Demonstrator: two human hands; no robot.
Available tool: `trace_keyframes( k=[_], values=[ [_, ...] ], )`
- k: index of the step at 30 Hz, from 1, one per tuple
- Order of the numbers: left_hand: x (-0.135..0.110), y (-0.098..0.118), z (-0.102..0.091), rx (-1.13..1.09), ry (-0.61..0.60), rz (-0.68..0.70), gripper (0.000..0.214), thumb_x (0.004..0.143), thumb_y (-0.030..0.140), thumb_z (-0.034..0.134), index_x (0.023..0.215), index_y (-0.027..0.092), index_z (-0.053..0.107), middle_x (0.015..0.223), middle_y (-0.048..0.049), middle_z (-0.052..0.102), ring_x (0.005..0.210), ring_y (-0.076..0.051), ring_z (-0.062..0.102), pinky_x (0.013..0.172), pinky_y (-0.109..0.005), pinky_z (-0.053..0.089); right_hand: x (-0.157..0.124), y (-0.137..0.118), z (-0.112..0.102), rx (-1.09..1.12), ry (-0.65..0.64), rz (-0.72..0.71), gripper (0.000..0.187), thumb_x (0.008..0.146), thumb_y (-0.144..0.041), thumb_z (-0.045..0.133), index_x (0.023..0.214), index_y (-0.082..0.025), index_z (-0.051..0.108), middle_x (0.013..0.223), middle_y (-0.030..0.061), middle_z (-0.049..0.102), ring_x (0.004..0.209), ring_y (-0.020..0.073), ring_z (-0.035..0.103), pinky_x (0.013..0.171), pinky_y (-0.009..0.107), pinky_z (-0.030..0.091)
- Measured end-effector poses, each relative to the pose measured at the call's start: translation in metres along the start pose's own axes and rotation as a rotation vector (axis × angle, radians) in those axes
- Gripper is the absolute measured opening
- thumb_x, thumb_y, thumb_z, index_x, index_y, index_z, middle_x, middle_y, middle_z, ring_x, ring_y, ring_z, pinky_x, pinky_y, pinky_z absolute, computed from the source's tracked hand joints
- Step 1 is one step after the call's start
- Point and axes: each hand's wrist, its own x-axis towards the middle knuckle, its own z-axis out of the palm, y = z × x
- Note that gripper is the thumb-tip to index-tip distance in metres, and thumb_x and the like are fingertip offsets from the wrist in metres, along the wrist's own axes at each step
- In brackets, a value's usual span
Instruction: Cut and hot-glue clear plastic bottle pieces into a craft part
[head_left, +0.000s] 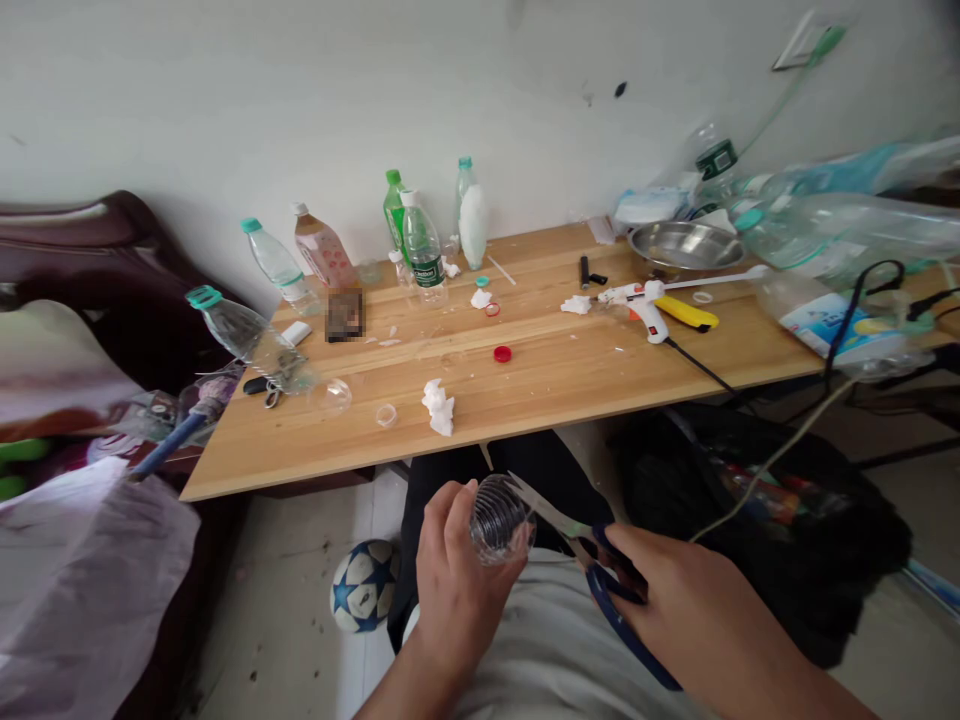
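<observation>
Below the table's front edge, my left hand (459, 570) is wrapped round a clear, ribbed piece of a plastic bottle (501, 520), its round opening facing up. My right hand (675, 590) grips a pair of scissors (559, 515) by the dark blue handles. Their metal blades lie at the rim of the bottle piece, slightly apart near the pivot. Whether the rim sits between the blades, I cannot tell. Both hands are above my lap.
The wooden table (360, 445) carries several plastic bottles, crumpled tissue (439, 407), a red cap (502, 354), a hot glue gun (645, 308), a yellow cutter (686, 313) and a metal bowl (686, 248). A ball (365, 586) rests on the floor; a black bag (750, 540) is at right.
</observation>
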Motion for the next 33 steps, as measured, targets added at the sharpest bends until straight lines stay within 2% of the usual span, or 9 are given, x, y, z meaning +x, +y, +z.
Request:
trace_keyframes(
  k=[10,12,16,22,29,33],
  values=[
    [0.002,0.001,0.002,-0.052,0.015,-0.022,0.07,0.079,0.025,0.078,0.137,0.016,0.041,0.113,-0.0143,0.06,0.108,-0.027,0.063,0.086,-0.04,0.059,-0.001,0.007,0.007,-0.138,0.184,-0.103,0.015,0.077,-0.026,0.064,0.067,-0.026,0.053,0.057,-0.0016,0.067,0.053,0.0233,0.069,0.048,0.029,0.028],
    [0.004,0.002,0.001,-0.065,0.014,-0.019,0.07,0.079,0.024,0.078,0.137,0.016,0.04,0.112,-0.0137,0.061,0.108,-0.026,0.063,0.086,-0.04,0.059,-0.001,0.01,0.008,-0.143,0.189,-0.114,0.013,0.077,-0.024,0.063,0.068,-0.026,0.053,0.058,-0.0015,0.067,0.054,0.0228,0.069,0.049,0.029,0.03],
    [0.005,0.003,-0.001,-0.076,0.016,0.007,0.067,0.079,0.025,0.078,0.134,0.017,0.042,0.112,-0.0135,0.059,0.104,-0.025,0.064,0.084,-0.039,0.06,0.001,0.017,0.008,-0.063,0.106,-0.163,0.011,0.079,-0.018,0.06,0.076,-0.025,0.053,0.068,-0.0006,0.069,0.06,0.0204,0.069,0.053,0.028,0.039],
    [0.002,0.006,-0.001,-0.017,0.013,0.038,0.066,0.079,0.025,0.078,0.134,0.015,0.043,0.115,-0.0157,0.059,0.103,-0.026,0.065,0.084,-0.04,0.06,0.002,0.02,0.005,0.007,0.035,-0.202,0.01,0.081,-0.015,0.058,0.083,-0.023,0.053,0.079,0.0046,0.069,0.074,0.0226,0.07,0.059,0.029,0.049],
    [0.001,0.01,-0.001,-0.021,-0.004,0.044,0.069,0.08,0.024,0.077,0.139,0.017,0.04,0.114,-0.0148,0.06,0.103,-0.027,0.066,0.084,-0.041,0.061,0.0,0.017,0.005,0.044,0.131,-0.252,0.011,0.08,-0.013,0.054,0.083,-0.023,0.053,0.077,0.0041,0.066,0.071,0.0218,0.068,0.059,0.03,0.05],
    [-0.001,0.01,0.001,-0.036,-0.003,0.036,0.071,0.08,0.023,0.077,0.14,0.019,0.04,0.115,-0.0145,0.06,0.102,-0.026,0.066,0.083,-0.041,0.061,-0.001,0.021,0.009,0.056,0.136,-0.252,0.012,0.08,-0.012,0.053,0.085,-0.023,0.055,0.079,0.0045,0.067,0.073,0.0217,0.069,0.061,0.03,0.051]
  ],
)
